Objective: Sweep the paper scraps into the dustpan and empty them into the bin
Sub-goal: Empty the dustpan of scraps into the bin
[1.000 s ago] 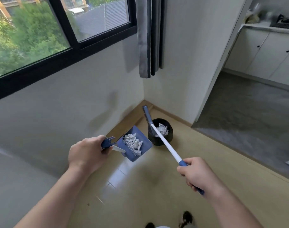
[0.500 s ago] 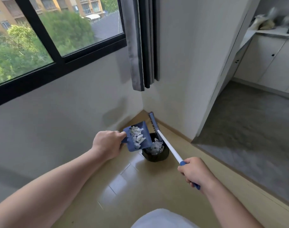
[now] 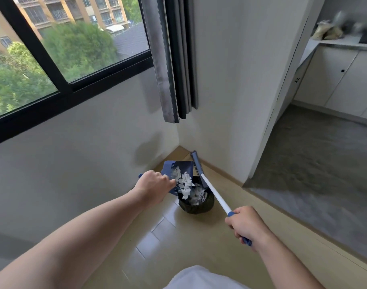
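Blue dustpan (image 3: 184, 166) tipped steeply over round black bin (image 3: 197, 207) in the floor (image 3: 178, 236) corner, white paper scraps (image 3: 184, 182) running off its lip into the bin, white-handled blue-headed broom (image 3: 216, 193) slanting across the bin's right rim.

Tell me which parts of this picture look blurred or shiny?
Head view: daylight enters through the window; it leaves a pale sheen on the floor tiles; the countertop clutter at top right is smeared; the paper scraps spilling from the dustpan into the bin look slightly blurred.
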A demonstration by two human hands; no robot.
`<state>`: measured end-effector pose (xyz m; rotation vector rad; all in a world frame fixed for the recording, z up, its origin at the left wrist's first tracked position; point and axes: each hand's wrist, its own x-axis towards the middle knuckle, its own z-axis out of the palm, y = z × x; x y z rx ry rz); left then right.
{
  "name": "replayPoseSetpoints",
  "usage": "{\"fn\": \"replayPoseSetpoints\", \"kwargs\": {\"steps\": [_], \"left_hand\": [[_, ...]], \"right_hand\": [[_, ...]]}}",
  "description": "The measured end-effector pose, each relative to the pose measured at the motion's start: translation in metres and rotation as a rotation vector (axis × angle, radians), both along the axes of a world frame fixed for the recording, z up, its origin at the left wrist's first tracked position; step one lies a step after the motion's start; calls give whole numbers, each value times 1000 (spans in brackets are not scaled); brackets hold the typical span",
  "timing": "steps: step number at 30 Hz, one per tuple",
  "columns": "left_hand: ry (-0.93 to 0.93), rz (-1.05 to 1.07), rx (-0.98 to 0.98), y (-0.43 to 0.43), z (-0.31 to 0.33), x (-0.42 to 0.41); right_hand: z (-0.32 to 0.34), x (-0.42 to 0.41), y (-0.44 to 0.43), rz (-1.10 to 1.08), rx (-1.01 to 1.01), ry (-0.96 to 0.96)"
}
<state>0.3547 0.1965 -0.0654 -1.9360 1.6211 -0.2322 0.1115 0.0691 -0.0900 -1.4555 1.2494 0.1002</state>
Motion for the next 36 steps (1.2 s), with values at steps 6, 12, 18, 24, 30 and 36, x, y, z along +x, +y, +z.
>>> {"fn": "replayPoseSetpoints", "kwargs": {"steps": [6,12,18,24,30,36], "left_hand": [[20,-64,59,-10,1,5],[-7,-115,80,-11,0,11],[8,-142,102,-11,0,16],[6,-99,71,-10,-2,21],[27,-146,70,-11,0,23],[45,-130,37,-9,-6,32]], "right_hand": [[-3,6,-4,-16,-22,2],[-5,10,0,-34,-36,18],[-6,16,5,-42,-34,38],[-5,21,11,-40,-35,46],[-3,26,15,-36,-46,55],[-4,28,19,-41,-46,56]]}}
